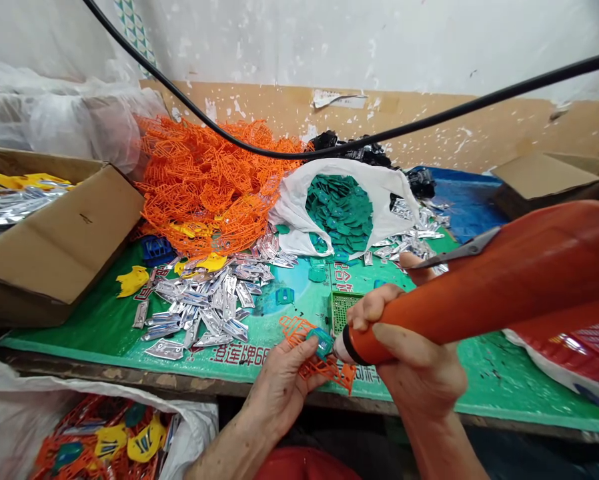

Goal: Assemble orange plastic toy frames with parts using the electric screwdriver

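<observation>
Near the table's front edge, my left hand is closed on an orange plastic lattice piece. Its thumb presses a small teal plastic part against that lattice. My right hand wraps round the thick body of an orange power screwdriver with a grey lever on top. The screwdriver's tip points left and meets the teal part; the exact contact spot is hidden. Just behind the tip sits a small green basket. Another teal part lies on the table to the left.
Silver metal pieces and a large heap of orange lattices cover the left and back. A white bag holds teal parts. A cardboard box stands left. A bag of joined pieces sits below. A black cable hangs across.
</observation>
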Demonstrator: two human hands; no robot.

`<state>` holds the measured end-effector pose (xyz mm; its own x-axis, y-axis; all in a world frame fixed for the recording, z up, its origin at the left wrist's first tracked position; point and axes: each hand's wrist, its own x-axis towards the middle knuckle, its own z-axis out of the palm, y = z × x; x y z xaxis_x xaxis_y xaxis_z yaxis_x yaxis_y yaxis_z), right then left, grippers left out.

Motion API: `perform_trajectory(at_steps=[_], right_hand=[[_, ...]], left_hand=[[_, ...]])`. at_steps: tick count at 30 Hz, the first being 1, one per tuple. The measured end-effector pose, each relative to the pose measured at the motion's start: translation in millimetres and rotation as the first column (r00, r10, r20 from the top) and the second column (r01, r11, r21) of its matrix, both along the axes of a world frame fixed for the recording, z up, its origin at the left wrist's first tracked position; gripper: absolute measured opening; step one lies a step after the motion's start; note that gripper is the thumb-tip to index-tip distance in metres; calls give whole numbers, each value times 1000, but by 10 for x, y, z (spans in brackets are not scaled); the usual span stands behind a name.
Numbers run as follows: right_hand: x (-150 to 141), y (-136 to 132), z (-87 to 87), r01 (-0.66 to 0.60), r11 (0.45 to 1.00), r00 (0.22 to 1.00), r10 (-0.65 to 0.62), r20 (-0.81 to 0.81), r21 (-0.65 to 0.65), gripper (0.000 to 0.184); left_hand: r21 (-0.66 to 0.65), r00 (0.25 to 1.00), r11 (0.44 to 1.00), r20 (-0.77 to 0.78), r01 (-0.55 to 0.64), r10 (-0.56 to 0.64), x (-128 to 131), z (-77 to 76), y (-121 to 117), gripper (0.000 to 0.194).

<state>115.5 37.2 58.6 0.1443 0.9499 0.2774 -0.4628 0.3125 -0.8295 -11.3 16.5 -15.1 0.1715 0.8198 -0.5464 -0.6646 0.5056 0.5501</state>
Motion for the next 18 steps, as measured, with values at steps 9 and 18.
perform_trajectory(at_steps=[9, 18], right_hand=[[37, -20, -63, -82, 997, 996, 82, 18, 0, 63], [38, -25, -130, -104, 995, 994, 104, 24, 6, 64]], left_hand=[[17, 999, 1000, -40, 7, -6, -5, -34, -17, 43], [17, 998, 1000, -52, 25, -24, 1, -5, 6, 41]])
